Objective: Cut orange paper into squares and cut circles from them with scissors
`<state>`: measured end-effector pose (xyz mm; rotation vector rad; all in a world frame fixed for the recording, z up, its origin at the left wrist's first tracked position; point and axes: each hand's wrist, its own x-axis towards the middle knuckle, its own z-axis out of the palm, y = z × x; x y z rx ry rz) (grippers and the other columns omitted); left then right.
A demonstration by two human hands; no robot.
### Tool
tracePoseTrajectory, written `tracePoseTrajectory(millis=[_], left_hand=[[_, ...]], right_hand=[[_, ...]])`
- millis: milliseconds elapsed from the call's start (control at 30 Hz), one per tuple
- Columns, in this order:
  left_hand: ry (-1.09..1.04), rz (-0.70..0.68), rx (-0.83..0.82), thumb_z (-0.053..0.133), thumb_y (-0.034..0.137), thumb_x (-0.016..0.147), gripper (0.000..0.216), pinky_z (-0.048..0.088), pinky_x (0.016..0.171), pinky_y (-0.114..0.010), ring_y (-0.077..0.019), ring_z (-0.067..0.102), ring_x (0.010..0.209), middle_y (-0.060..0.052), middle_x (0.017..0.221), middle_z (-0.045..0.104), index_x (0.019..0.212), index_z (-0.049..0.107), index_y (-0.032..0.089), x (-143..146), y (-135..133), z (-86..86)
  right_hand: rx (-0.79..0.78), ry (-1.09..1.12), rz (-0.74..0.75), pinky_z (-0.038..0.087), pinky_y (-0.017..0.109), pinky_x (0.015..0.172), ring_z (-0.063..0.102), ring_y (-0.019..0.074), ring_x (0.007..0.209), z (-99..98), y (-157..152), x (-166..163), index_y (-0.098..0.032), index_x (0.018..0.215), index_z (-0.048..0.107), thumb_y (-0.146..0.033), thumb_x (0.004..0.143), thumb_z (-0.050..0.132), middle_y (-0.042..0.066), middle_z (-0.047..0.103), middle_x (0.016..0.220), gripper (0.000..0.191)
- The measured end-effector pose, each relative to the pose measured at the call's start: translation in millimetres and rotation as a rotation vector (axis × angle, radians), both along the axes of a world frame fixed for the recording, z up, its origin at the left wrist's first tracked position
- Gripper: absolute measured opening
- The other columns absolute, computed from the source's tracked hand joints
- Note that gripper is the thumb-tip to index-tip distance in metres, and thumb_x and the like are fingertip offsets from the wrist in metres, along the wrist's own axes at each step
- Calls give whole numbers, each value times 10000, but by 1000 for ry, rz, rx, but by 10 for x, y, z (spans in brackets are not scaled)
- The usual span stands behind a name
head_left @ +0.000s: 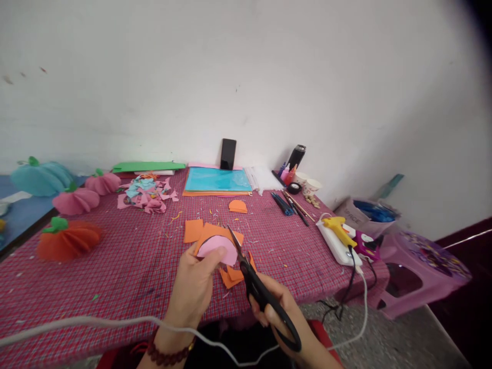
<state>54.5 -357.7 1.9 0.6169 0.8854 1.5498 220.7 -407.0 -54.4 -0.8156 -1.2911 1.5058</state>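
My left hand [194,284] pinches a stack of paper: a pink disc [219,248] on top of orange paper [210,232], held just above the table's near edge. My right hand [282,310] grips black scissors [258,288], whose blades point up and left into the right side of the paper. Orange offcuts [232,275] lie under the scissors on the red checked tablecloth [115,266]. A loose orange square [192,230] rests left of the held paper, and an orange half-disc [238,206] lies farther back.
Paper pumpkins sit at the left: orange [68,240], pink [76,201], teal [40,177]. Scraps [148,193], blue sheets [217,180], a phone [228,154], pens [286,203] and a yellow glue gun [338,229] are farther back. A purple stool [418,266] stands right. A white cable [115,323] crosses the foreground.
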Motion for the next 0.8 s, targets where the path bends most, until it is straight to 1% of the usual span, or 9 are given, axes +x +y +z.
tracePoseTrajectory(millis=[100,267,400,500,633,733,800], left_hand=[[3,-21,14,791,138,590,163,524,611,-197,-121,627,627,-18,690,692,740,728,139,-15,15,14],[31,-59,20,801,108,553,170,516,606,-169,-97,602,594,0,650,680,704,734,147,-41,44,88],[61,-97,18,798,135,563,116,518,595,-172,-88,583,564,2,617,667,653,725,140,-77,45,145],[84,-138,13,795,144,566,110,506,568,-168,-85,576,547,1,599,660,652,729,133,-113,47,161],[91,-200,25,794,160,579,136,512,587,-185,-106,611,590,-18,654,693,696,735,123,-135,59,167],[84,-226,38,786,157,596,114,510,600,-188,-105,614,599,-15,659,698,689,729,126,-124,68,168],[86,-236,46,773,146,605,95,509,608,-190,-102,612,596,-14,659,702,689,732,130,-116,73,165]], right_hand=[[17,-2,10,249,242,490,276,85,520,24,0,8,-197,1163,653,-712,721,664,-43,395,623,678],[17,13,33,248,232,473,275,80,515,45,-1,47,-221,1213,636,-661,743,682,-38,419,649,646],[7,-24,29,239,228,464,275,83,513,75,-8,92,-227,1238,636,-610,764,690,-39,420,637,612],[24,-49,52,241,224,467,275,80,508,124,-16,124,-235,1275,613,-575,794,677,-46,413,630,593],[16,-61,63,234,214,462,269,71,504,172,-36,143,-201,1245,625,-615,769,686,-54,405,619,634],[12,-25,66,237,207,458,266,62,502,134,-54,153,-169,1230,622,-659,747,680,-52,403,633,691],[13,-10,66,242,203,455,272,61,502,91,-68,164,-160,1226,621,-650,756,677,-48,407,639,681]])
